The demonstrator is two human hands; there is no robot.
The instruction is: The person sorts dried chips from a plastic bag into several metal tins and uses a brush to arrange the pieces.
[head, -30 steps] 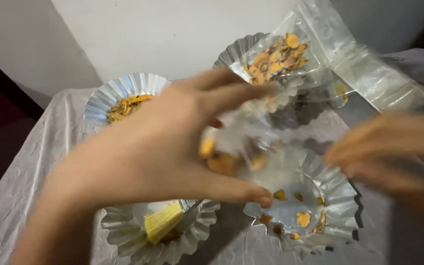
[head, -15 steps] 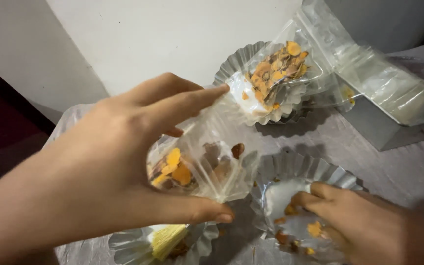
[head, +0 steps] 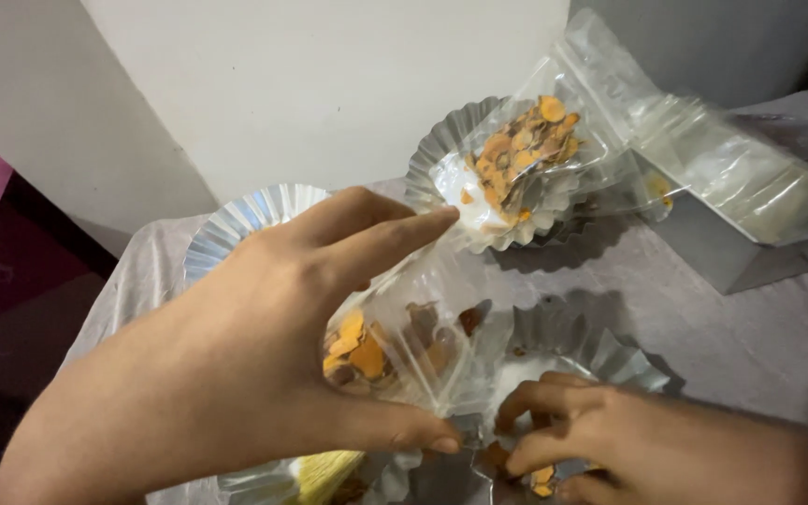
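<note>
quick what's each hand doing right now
Left hand: shut on clear bag of orange chips.
Right hand: fingers curled in foil dish, pinching chips.

Single view, head-mounted, looking steeply down and forward over the person's own forearms. Very close: the left hand [head: 264, 346] fills the lower left of the frame, the right hand [head: 600, 440] enters from the lower right edge. The cloth-covered table [head: 703, 318] takes up the middle and right. The pale wall [head: 329, 84] closes the top. No second view, so no shared area to compare.
</note>
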